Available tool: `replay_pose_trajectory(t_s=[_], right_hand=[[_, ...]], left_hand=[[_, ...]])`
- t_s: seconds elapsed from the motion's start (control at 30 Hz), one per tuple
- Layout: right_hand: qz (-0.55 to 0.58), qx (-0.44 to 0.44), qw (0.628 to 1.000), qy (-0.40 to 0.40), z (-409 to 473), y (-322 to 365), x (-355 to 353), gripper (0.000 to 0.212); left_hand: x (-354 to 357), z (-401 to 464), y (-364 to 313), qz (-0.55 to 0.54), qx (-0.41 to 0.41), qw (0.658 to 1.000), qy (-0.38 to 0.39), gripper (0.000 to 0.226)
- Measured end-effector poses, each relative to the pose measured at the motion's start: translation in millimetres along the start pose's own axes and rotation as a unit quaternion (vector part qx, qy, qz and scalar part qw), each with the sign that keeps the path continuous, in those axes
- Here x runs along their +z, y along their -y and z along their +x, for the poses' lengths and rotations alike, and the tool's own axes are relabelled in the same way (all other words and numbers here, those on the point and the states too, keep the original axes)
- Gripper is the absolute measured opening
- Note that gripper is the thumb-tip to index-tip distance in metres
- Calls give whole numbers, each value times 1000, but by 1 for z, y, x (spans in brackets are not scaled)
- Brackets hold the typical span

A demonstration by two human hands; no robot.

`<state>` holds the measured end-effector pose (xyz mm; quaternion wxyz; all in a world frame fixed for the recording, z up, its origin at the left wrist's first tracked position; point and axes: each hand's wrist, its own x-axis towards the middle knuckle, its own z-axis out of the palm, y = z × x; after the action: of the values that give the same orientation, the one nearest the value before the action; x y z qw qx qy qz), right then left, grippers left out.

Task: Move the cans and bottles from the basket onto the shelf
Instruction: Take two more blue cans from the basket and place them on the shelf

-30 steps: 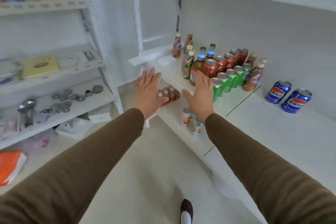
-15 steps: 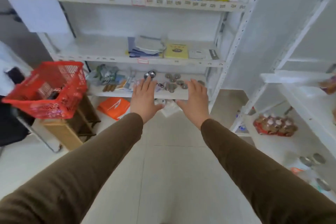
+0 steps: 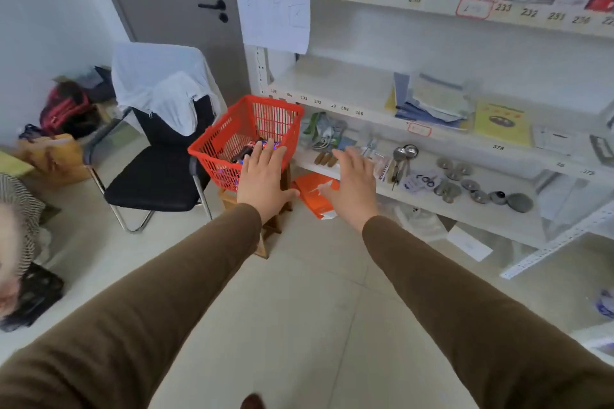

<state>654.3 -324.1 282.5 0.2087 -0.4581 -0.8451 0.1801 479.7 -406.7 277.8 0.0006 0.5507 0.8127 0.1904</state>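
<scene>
A red plastic basket [image 3: 232,129] stands on a small wooden stool ahead of me, left of centre. Dark bottles and cans [image 3: 247,150] lie in its bottom, partly hidden by my hand. My left hand [image 3: 264,181] is stretched out flat, fingers apart, in front of the basket's near right corner, holding nothing. To its right my right hand [image 3: 354,186] is also open and empty, in front of the lower shelf. The shelf with the drinks is out of view.
A white shelving unit [image 3: 365,109] with papers, keys and metal discs fills the right. A black chair [image 3: 156,176] draped with a white cloth stands left of the basket. An orange packet [image 3: 314,192] lies on the floor. A grey door [image 3: 186,10] is behind.
My view has swung left, away from the drinks shelf. The basket has gone from far left to near centre, and both empty hands now reach close to it.
</scene>
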Motion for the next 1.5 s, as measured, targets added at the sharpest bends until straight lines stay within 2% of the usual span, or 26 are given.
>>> replay_pose_trajectory(t_s=[0.27, 0.6, 0.7, 0.97, 1.2, 1.5], right_hand=[[18, 2, 999, 31, 83, 73, 86, 76], [53, 9, 996, 74, 234, 81, 173, 68], [54, 13, 994, 94, 274, 86, 200, 66], [64, 43, 983, 169, 353, 97, 279, 69], [47, 122, 965, 226, 397, 92, 361, 71], [26, 150, 937, 313, 415, 70, 447, 81]], left_hand=[[0, 71, 134, -6, -42, 998, 40, 99], [36, 208, 240, -26, -98, 992, 72, 83], [49, 243, 267, -18, -101, 991, 87, 87], [99, 327, 329, -18, -84, 981, 174, 87], [151, 394, 378, -7, -12, 968, 250, 83], [235, 448, 392, -19, 34, 954, 297, 82]])
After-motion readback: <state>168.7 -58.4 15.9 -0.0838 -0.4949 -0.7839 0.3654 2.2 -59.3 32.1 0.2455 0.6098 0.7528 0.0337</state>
